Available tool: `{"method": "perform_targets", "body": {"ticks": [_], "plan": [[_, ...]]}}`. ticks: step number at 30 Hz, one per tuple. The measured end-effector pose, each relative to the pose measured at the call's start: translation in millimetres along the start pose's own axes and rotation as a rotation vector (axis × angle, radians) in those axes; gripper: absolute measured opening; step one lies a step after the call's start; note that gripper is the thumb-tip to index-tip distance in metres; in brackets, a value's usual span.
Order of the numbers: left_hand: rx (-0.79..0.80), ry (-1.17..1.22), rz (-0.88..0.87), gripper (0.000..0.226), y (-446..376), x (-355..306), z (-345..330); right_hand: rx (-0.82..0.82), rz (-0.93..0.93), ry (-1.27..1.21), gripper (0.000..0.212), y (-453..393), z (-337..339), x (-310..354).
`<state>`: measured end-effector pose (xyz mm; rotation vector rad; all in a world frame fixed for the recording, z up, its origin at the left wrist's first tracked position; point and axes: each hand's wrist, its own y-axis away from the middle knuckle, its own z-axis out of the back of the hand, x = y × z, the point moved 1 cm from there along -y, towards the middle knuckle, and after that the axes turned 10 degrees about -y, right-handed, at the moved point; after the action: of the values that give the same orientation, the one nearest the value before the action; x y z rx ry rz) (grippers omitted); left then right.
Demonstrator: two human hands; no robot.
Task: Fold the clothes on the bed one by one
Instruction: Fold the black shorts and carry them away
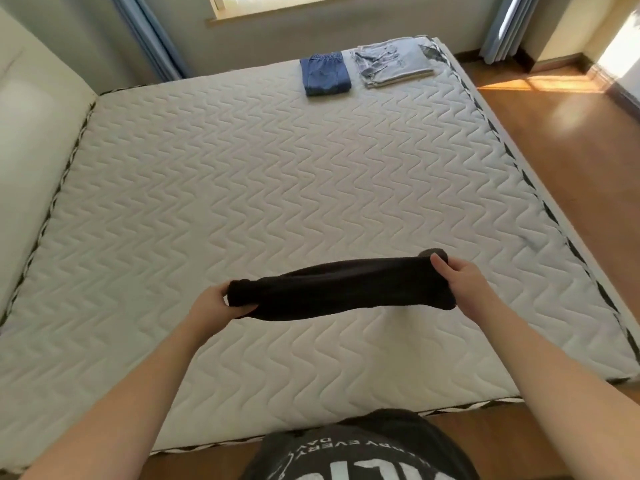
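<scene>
A folded black garment [341, 289] hangs stretched between my two hands just above the near part of the white quilted mattress [242, 174]. My left hand [214, 304] grips its left end, fingers curled under the cloth. At the right end, my right hand [462, 284] holds the cloth with the thumb on top. Folded blue jeans [325, 73] and a folded light grey printed shirt [393, 60] lie side by side at the far right corner of the bed.
A cream padded headboard [31, 140] runs along the left side. Wooden floor [568, 140] lies to the right of the bed and at my feet. Blue curtains [152, 36] and a window sill [329, 12] stand beyond the far edge.
</scene>
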<state>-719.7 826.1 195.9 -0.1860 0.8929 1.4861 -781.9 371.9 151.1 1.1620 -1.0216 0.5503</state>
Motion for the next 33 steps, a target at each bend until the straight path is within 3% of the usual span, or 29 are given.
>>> {"method": "perform_targets", "body": {"ticks": [3,7,16,22,33], "plan": [[-0.019,0.031,0.072,0.039,8.0,33.6,-24.7,0.054,0.055,0.126,0.038,7.6,5.2,-5.4],[0.029,0.064,0.178,0.038,19.9,72.3,-50.2,0.099,0.026,0.219,0.02,19.8,0.3,-17.6],[0.185,0.15,0.331,0.026,50.7,160.8,-77.8,0.16,-0.036,0.441,0.023,35.3,-55.5,-45.2],[0.245,0.195,0.381,0.038,60.3,234.2,-74.0,0.159,-0.08,0.595,0.023,22.9,-154.2,-59.9],[0.208,0.24,0.58,0.053,41.5,383.9,-16.9,0.343,-0.135,0.841,0.027,-57.7,-375.7,-103.4]]}}
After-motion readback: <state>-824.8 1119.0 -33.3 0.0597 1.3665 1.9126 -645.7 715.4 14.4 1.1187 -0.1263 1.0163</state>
